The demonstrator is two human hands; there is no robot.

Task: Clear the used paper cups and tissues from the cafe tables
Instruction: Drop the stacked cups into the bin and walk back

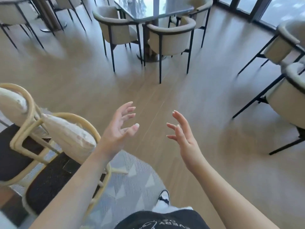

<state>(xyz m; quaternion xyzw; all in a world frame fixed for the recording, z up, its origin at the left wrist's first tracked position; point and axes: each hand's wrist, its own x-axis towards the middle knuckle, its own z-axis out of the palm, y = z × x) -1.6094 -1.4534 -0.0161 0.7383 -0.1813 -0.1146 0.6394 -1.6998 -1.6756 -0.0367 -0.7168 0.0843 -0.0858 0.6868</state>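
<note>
My left hand (pixel 118 129) and right hand (pixel 183 138) hung over the wooden floor (pixel 181 90), each grip relaxed, fingers spread, holding nothing. No cups or tissues showed; the glass table (pixel 148 9) stood ahead.

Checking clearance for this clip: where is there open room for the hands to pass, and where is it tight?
Open wood floor lies ahead of the left hand and right hand, both holding nothing, up to the grey chairs at the glass table. Crowded at left by the rattan chairs.
</note>
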